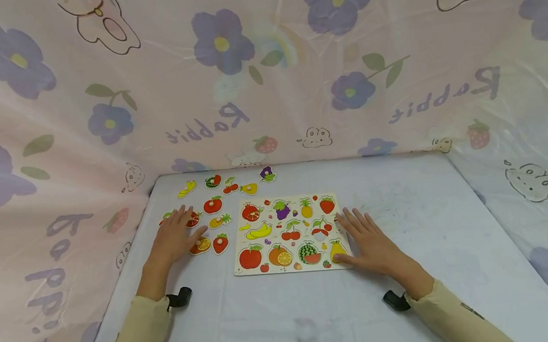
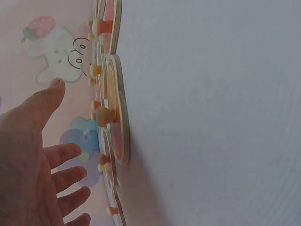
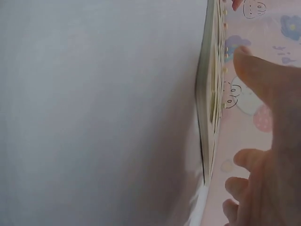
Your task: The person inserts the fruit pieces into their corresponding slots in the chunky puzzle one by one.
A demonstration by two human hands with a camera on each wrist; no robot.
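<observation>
A wooden fruit puzzle board (image 1: 247,272) lies flat on the table. Left of it are several knobbed fruit pieces, among them an orange (image 1: 205,244), a strawberry (image 1: 220,243), a pineapple (image 1: 219,221) and a red apple (image 1: 213,205). My left hand (image 1: 175,235) hovers over the leftmost pieces with fingers spread, partly covering a pomegranate piece (image 1: 193,219). In the left wrist view its thumb and fingers hold nothing, and wooden knobs (image 2: 106,116) stick up from the pieces. Over the board's right edge, my right hand (image 1: 373,243) extends its fingers, the thumb overlapping the printed pear (image 1: 338,248).
Farther back lie a banana piece (image 1: 187,188), a watermelon (image 1: 213,181), cherries (image 1: 230,185), a pear (image 1: 249,189) and grapes (image 1: 267,174). White cloth covers the table (image 1: 399,194). A printed curtain (image 1: 268,86) hangs behind and at both sides.
</observation>
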